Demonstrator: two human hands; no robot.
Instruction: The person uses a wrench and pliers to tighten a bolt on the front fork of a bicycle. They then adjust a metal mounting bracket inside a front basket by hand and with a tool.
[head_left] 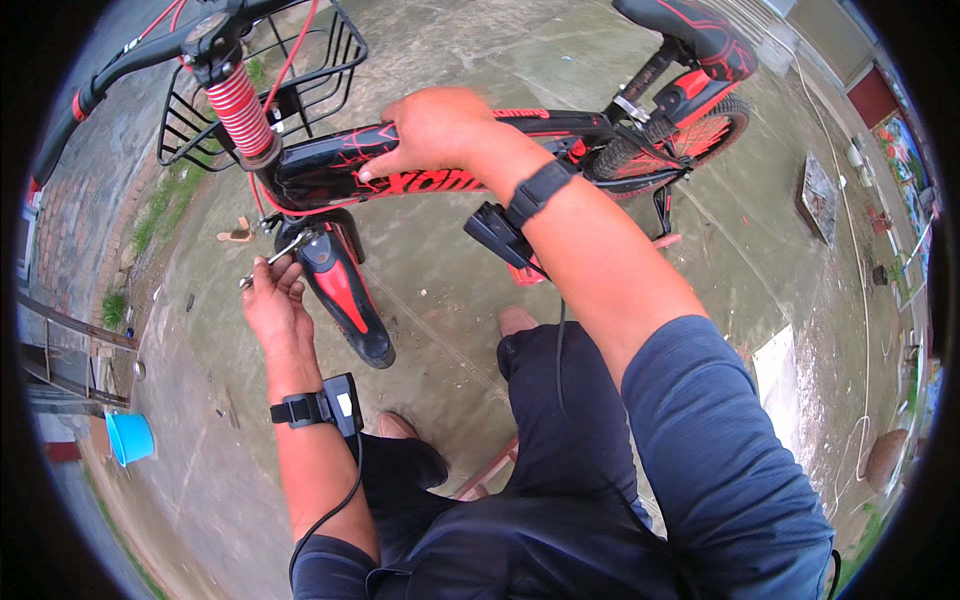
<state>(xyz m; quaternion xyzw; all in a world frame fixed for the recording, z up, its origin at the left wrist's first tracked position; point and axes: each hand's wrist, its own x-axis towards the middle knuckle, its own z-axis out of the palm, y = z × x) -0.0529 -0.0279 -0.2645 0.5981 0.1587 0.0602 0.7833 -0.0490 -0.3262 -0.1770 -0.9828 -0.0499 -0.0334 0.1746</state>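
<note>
A black and red bicycle (pixel 560 124) stands across the view in front of me, its handlebar to the left and its saddle (pixel 690 35) to the right. My left hand (pixel 277 305) is closed on a thin metal wrench (pixel 272 262), whose far end meets the top of the front mudguard (pixel 340 285) under the frame. Over the frame's thick top tube lies my right hand (pixel 435 130), thumb on the near side and fingers reaching over the far side, gripping it. The fingertips of that hand are partly hidden behind the tube.
A black wire basket (pixel 335 50) is fixed ahead of the handlebar. On the concrete lie a small brown brush-like piece (pixel 237 231) and a flat grey panel (pixel 818 198). A blue bucket (pixel 130 438) stands at the left. Part of a wooden stool (pixel 490 470) shows between my legs.
</note>
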